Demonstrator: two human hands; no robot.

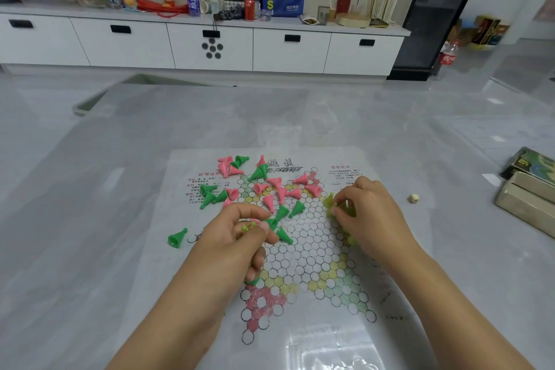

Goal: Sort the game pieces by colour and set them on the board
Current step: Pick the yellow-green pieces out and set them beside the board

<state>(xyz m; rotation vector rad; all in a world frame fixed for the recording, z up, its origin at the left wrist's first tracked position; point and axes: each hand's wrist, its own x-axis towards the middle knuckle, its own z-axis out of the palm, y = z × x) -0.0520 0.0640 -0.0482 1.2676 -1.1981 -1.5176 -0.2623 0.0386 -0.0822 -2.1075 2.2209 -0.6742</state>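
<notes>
The pieces (264, 189), small pink and green plastic cones, lie tumbled across the far half of the board (303, 252). I judge them light, stiff and prone to rolling, best pinched at the narrow neck. My left hand (240, 237) clutches several yellow-green ones near the board's middle; my right hand (363, 213) pinches what seems another at its right point. A die (413, 198) lies on the worktop (105, 189) beyond.
</notes>
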